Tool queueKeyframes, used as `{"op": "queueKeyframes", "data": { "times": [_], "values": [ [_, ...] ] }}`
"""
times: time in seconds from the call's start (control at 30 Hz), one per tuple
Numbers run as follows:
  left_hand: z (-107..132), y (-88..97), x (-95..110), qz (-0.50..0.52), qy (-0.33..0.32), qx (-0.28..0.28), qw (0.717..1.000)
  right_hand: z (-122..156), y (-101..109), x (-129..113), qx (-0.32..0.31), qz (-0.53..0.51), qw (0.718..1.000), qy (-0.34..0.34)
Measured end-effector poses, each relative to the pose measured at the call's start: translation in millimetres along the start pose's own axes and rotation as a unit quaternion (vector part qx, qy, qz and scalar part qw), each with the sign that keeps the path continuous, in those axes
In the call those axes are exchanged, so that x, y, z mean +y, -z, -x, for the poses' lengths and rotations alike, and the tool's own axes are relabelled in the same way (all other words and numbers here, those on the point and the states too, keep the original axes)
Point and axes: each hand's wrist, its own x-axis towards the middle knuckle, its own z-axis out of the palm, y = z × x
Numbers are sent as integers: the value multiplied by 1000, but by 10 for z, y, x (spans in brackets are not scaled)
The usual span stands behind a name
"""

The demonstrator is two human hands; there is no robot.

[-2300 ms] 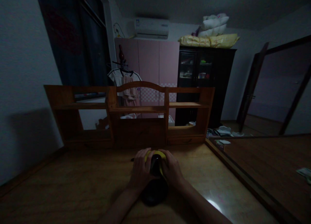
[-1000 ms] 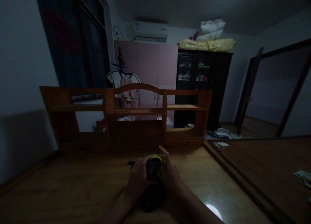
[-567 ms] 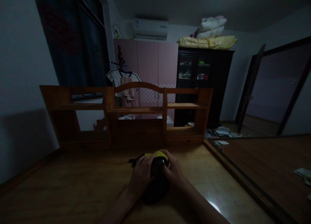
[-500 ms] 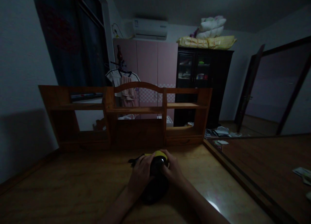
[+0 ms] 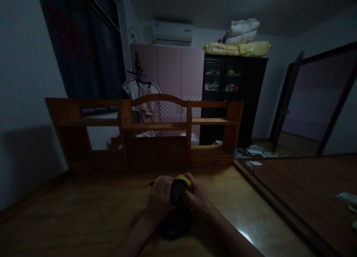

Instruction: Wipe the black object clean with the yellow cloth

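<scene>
Between my hands, low in the middle of the head view, is a rounded black object with a yellow band (image 5: 178, 193); the dim light hides its exact kind. My left hand (image 5: 160, 197) is closed against its left side, fingers bent over it. On the right, my right hand (image 5: 197, 193) grips the yellow edge, the thumb lying on the dark face. A dark rounded shape (image 5: 175, 224) lies just below on the wooden tabletop (image 5: 106, 208); whether it joins the held object I cannot tell. A small black end pokes out left of my left hand.
A wooden shelf unit (image 5: 156, 127) with open compartments and drawers runs along the table's far edge. To the right, a raised wooden rim (image 5: 267, 197) borders the tabletop. Beyond stand a pink wardrobe (image 5: 169, 71), a dark cabinet (image 5: 234, 78) and an open door (image 5: 287, 100).
Both hands have turned the black-and-yellow object slightly, so more of its dark face shows. My left hand has shifted a little left, covering most of the black piece there.
</scene>
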Motion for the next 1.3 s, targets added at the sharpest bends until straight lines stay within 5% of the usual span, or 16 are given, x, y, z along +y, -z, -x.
{"op": "queueKeyframes", "data": {
  "times": [0.4, 0.67, 1.3],
  "values": [
    [61, -78, -58, -77, -42, -12, 996, -2, 43, 47, -43, -31, 998, -27],
    [63, -48, -106, -110, -51, -6, 993, 24, 41, 17, -35, 19, 999, 23],
    [28, 64, -143, -34, 20, 21, 999, 133, -76, 23, 9, 58, 997, 52]
  ]
}}
